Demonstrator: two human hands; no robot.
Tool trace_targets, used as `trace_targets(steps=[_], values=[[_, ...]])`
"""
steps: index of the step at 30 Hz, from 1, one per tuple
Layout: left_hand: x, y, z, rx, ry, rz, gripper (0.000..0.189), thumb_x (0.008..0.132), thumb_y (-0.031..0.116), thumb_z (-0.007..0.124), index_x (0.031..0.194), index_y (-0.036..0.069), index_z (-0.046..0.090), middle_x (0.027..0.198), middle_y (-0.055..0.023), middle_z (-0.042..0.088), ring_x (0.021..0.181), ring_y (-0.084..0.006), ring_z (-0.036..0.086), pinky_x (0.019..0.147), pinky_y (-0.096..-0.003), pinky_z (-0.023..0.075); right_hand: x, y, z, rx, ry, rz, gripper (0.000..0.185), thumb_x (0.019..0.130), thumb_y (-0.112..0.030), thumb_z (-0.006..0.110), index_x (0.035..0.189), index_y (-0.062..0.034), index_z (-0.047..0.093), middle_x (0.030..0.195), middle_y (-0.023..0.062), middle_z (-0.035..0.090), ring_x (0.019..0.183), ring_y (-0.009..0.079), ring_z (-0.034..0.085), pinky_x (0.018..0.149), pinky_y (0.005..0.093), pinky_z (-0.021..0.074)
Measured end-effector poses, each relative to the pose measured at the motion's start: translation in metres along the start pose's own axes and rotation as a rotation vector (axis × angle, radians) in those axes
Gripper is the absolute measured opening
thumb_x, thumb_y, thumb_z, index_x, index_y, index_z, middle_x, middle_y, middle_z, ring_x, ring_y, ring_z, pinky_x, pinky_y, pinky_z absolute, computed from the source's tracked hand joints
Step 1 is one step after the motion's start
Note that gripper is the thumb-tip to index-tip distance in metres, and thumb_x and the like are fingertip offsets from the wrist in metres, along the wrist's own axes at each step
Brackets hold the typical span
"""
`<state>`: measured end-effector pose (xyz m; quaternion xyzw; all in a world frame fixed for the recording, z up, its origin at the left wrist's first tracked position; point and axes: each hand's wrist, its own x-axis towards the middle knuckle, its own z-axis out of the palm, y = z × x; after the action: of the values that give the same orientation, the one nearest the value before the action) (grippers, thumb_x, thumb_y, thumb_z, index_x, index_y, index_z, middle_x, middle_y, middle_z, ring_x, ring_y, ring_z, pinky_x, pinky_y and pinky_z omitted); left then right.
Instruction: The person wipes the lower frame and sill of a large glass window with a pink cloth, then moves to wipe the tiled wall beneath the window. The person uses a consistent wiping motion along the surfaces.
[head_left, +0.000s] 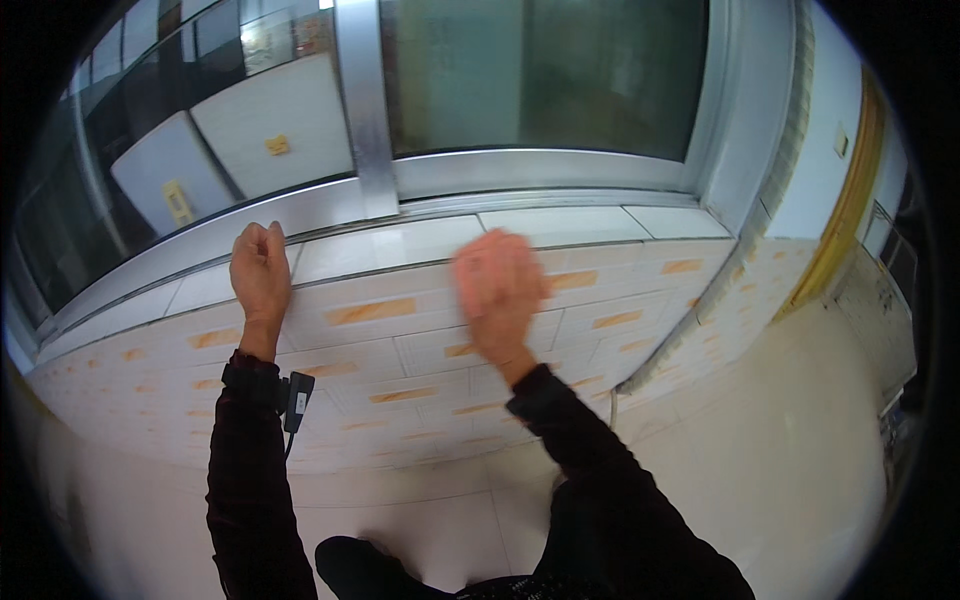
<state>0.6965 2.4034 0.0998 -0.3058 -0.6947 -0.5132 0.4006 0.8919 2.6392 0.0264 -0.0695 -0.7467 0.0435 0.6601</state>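
My right hand (504, 307), blurred, grips a pink cloth or sponge (474, 274); which of the two is too blurred to tell. It is over the front edge of the white tiled window sill (566, 225). My left hand (260, 271) is raised near the sill further left, its fingers curled and nothing visible in them. A small black device (298, 403) hangs by the left wrist on a dark band, with a cable below. Behind the sill stands a sliding window with an aluminium frame (367, 127) and dark glass panes.
Below the sill runs a wall of pale tiles with orange bars (371, 310). A yellow door frame (844, 217) stands at the right, with a light switch (841, 142) beside it. Glossy beige floor tiles (720, 450) lie below. A thin pipe or cord (613, 409) shows at the wall's foot.
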Motion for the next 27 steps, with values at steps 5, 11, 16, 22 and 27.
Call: trace_targets(steps=[5, 11, 16, 22, 27], values=[[0.0, 0.01, 0.026, -0.085, -0.032, -0.018, 0.039, 0.1, 0.02, 0.06, 0.072, 0.002, 0.041, 0.066, -0.0077, 0.042, 0.066, -0.0202, 0.039, 0.064, -0.0351, 0.0384, -0.03, -0.092, 0.05, 0.28, -0.378, -0.475, 0.045, 0.09, -0.022, 0.063, 0.134, -0.0161, 0.059, 0.138, 0.0055, 0.052, 0.132, 0.0244, 0.047, 0.106, 0.0384, 0.0412], [0.004, 0.009, 0.019, 0.221, -0.115, -0.025, 0.038, 0.099, 0.025, 0.06, 0.073, 0.001, 0.046, 0.067, -0.0128, 0.048, 0.066, -0.0277, 0.045, 0.066, -0.0419, 0.0403, -0.045, -0.088, 0.054, 0.148, -0.394, -0.658, 0.043, 0.092, -0.025, 0.062, 0.135, -0.0221, 0.057, 0.14, 0.0005, 0.051, 0.136, 0.0222, 0.043, 0.112, 0.0369, 0.0362], [0.004, 0.01, 0.02, 0.329, -0.08, -0.059, 0.037, 0.1, 0.026, 0.058, 0.075, 0.001, 0.047, 0.072, -0.0153, 0.052, 0.074, -0.0336, 0.049, 0.07, -0.0463, 0.0414, -0.03, 0.02, -0.016, 0.106, -0.323, -0.442, 0.04, 0.089, -0.02, 0.065, 0.128, -0.0263, 0.063, 0.138, -0.0018, 0.054, 0.137, 0.0226, 0.043, 0.112, 0.0398, 0.036], [-0.001, 0.017, 0.025, 0.349, -0.037, 0.066, 0.035, 0.099, 0.023, 0.059, 0.075, 0.001, 0.047, 0.072, -0.0144, 0.052, 0.075, -0.0327, 0.049, 0.071, -0.0449, 0.0422, -0.012, 0.179, -0.103, -0.245, -0.126, 0.044, 0.047, 0.106, -0.029, 0.039, 0.137, 0.0055, 0.048, 0.147, 0.0267, 0.042, 0.141, 0.0466, 0.034, 0.12, 0.0538, 0.0219], [-0.001, 0.019, 0.025, 0.404, -0.04, 0.12, 0.035, 0.1, 0.022, 0.058, 0.075, 0.001, 0.047, 0.072, -0.0146, 0.052, 0.074, -0.0325, 0.049, 0.07, -0.0457, 0.0415, -0.02, 0.262, -0.114, -0.114, 0.447, 0.57, 0.061, 0.108, -0.037, 0.037, 0.151, 0.0069, 0.033, 0.16, 0.0295, 0.024, 0.149, 0.0441, 0.021, 0.123, 0.0494, 0.0134]])
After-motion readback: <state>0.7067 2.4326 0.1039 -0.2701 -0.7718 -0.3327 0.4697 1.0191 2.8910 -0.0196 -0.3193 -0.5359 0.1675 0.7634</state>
